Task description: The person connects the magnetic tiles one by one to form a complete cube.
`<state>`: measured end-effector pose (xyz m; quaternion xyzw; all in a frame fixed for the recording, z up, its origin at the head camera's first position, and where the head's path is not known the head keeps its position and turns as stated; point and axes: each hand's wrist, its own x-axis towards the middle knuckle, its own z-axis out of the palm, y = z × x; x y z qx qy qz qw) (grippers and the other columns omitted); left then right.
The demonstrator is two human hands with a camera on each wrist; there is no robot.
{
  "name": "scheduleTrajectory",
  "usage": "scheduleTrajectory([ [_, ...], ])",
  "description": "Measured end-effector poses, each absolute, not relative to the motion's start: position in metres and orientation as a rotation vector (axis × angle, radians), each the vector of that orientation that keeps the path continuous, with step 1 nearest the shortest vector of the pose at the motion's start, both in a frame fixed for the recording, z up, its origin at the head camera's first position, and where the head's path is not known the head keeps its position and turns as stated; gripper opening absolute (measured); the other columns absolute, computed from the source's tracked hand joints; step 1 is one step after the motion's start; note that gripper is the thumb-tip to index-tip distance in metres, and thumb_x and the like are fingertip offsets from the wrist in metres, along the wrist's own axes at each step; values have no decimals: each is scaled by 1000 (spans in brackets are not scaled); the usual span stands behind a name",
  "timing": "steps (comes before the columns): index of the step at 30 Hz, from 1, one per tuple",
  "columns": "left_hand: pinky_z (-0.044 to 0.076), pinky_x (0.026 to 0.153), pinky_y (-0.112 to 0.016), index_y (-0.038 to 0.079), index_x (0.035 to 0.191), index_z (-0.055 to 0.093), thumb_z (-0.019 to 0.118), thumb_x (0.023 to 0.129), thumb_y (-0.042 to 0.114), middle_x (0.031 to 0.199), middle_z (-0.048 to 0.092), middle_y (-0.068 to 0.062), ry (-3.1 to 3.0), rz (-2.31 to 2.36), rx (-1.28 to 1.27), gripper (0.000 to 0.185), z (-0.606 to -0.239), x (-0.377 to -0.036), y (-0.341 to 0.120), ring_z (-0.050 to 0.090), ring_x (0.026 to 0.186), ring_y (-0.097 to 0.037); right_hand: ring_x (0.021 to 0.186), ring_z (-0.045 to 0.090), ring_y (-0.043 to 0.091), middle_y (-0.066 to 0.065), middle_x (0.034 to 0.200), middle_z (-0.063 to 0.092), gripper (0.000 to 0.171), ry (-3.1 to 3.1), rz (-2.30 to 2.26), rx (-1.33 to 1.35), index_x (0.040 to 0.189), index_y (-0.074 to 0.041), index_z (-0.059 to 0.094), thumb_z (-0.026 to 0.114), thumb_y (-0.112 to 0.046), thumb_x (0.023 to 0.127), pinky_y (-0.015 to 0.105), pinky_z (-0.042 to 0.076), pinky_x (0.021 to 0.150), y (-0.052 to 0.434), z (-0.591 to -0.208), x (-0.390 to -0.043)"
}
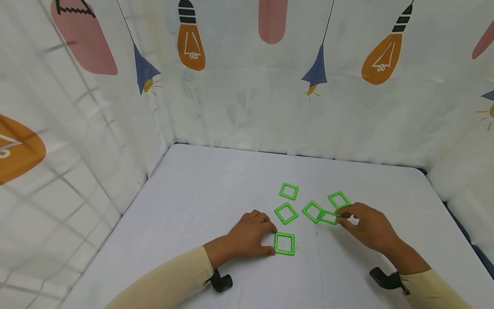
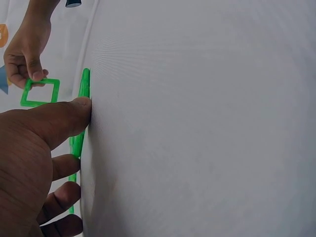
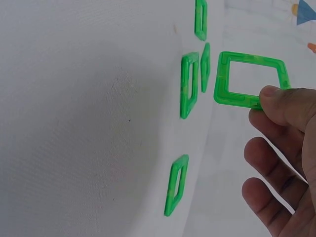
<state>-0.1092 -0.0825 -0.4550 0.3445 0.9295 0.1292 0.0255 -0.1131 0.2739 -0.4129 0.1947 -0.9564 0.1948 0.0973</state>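
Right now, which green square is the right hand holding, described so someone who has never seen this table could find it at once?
Start at the white table and find the cluster of six green square frames near its front middle. On the cluster's right side, the right hand pinches one frame by its edge. It is the only one lifted and tilted, overlapping a flat neighbour, while the others lie flat.

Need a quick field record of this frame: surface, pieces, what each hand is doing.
surface: white table, printed curtain around it
pieces: six green square frames; three lie loose, among them the far frame
left hand: fingers touch the near frame, which lies flat on the table
right hand: pinches the lifted frame by one edge, tilted above another frame
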Motion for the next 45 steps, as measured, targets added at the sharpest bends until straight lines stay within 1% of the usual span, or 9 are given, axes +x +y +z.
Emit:
scheduleTrajectory([
  [9,40,103,-40,26,123,70,78,85,55,118,58,7,2874,418,1079,49,-455,-109,-84,49,120,-16,84,67,20,-13,88,66,24,-2823,577,622,104,-21,78,87,-18,82,35,52,67,267,-414,-115],
  [18,39,104,-40,25,124,70,78,86,54,119,58,7,2859,430,1069,48,-453,-109,-84,49,120,-16,87,67,20,-13,89,67,24,-2849,593,612,105,-20,78,87,-18,83,38,52,69,260,-413,-115],
  [25,39,104,-39,26,124,70,78,86,54,118,57,7,2857,422,1065,48,-453,-109,-84,48,120,-15,84,67,16,-13,88,67,24,-2820,571,635,104,-19,78,87,-16,82,37,53,69,255,-415,-116],
  [31,39,103,-40,26,124,70,79,86,54,118,57,7,2864,431,1077,48,-454,-109,-84,48,120,-16,84,67,16,-13,87,67,24,-2817,575,638,104,-19,78,88,-16,81,37,54,70,250,-416,-117],
  [37,39,104,-40,26,124,70,79,85,54,118,57,8,2863,440,1065,48,-454,-108,-83,48,120,-15,83,66,11,-14,88,66,25,-2811,568,653,103,-21,79,88,-17,81,37,53,70,246,-420,-118],
  [45,39,104,-40,26,123,70,80,85,54,118,58,8,2864,444,1073,48,-453,-107,-83,48,120,-15,84,67,14,-15,88,66,23,-2816,575,679,103,-23,79,87,-17,82,37,54,71,241,-420,-118],
])
